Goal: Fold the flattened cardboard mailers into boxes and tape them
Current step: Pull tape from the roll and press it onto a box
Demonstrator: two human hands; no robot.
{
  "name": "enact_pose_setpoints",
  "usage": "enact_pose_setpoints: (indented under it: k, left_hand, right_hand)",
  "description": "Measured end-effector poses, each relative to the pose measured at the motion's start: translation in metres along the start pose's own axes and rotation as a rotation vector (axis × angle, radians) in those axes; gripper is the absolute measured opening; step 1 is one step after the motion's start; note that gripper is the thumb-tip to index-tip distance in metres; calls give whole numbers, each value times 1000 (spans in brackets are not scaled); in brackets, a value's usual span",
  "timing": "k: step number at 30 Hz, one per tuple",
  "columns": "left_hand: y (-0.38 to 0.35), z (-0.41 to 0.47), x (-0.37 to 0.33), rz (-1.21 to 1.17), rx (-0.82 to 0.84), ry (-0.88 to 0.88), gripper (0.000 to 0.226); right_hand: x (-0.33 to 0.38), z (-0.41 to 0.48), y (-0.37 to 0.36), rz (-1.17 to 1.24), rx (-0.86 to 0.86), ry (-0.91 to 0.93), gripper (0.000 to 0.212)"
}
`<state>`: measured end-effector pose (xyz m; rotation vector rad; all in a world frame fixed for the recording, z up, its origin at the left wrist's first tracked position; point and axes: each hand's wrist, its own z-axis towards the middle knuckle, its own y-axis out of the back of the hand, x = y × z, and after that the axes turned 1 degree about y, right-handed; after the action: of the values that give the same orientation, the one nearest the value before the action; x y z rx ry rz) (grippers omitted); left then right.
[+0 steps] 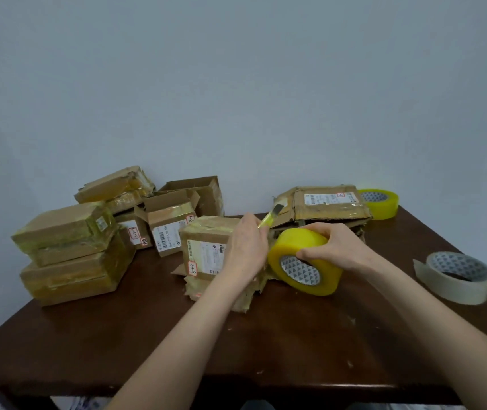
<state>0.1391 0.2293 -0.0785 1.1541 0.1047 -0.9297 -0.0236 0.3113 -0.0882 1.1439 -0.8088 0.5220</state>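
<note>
Item: cardboard box (203, 250), centre of table (147, 335), labelled face toward 6 o'clock.
Left hand (246, 247): curled round yellow box cutter (269, 218), long axis 7 to 1 o'clock, blade at 1.
Right hand (329, 245): clamped on yellow tape roll (304, 261) at box's 3 o'clock.
Hazard: the hands are close, so a slipping blade would likely nick the right fingers.

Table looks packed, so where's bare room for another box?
Bare: the near strip of table before the taped box stack, and the gap between the yellow tape roll in the right hand and the white tape roll. Crowded: the back, with boxes and flattened mailers.
</note>
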Motion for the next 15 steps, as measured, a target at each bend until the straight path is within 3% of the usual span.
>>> enact_pose_setpoints:
  k: [15]
  left_hand:
    - [-14, -12, 16, 44, -68, -5, 13]
  right_hand:
    - [-13, -13, 26, -88, -30, 13, 57]
